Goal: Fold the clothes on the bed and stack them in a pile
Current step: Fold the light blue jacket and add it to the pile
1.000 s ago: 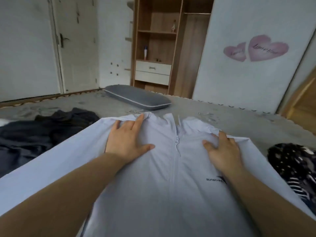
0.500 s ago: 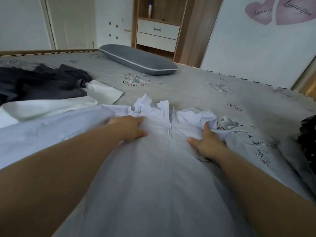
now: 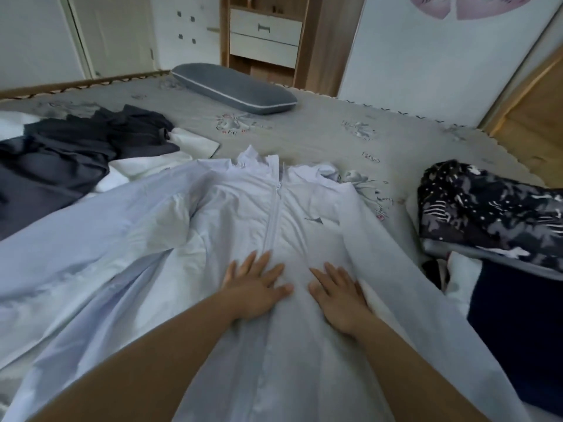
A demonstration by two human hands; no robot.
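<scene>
Both hands (image 3: 256, 290) (image 3: 338, 296) press flat on jacket (image 3: 189, 226).

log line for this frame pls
step: smoothing jacket | left hand: flat on white zip jacket | right hand: flat on it | folded: not yet | dark clothes: unfolded, left

White walls (image 3: 426, 71), wooden shelving (image 3: 329, 41), white drawers (image 3: 264, 41)

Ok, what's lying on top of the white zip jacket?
Both hands rest flat on the white zip jacket: left hand, right hand, either side of the zipper. What lies beneath the jacket is covered.
</scene>
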